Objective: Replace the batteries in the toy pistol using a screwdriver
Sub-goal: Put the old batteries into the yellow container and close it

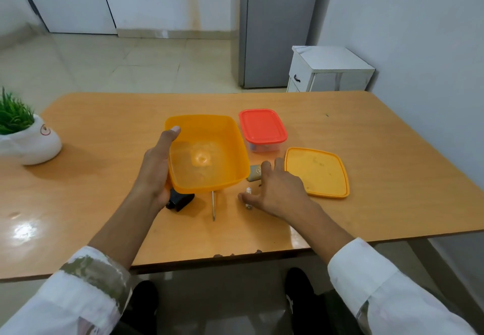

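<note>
Left hand [154,169] is gripping the yellow tub [209,125]; right hand [280,190] is hovering open.

Nearest, between the hands, a metal screwdriver shaft [213,205] is lying on the table [104,138], its far end hidden under the tub. A small battery [248,198] is lying just beside the right thumb; contact cannot be told. The black toy pistol [180,200] is showing partly beneath the left palm and the tub. The left thumb is hooking over the tub's rim, holding it tilted. The right fingers are lying straight and spread, holding nothing, their tips near a grey object [255,172]. Right of that hand a yellow lid [318,172] is lying flat; beyond the hand, a red-lidded box [263,127] is standing.
</note>
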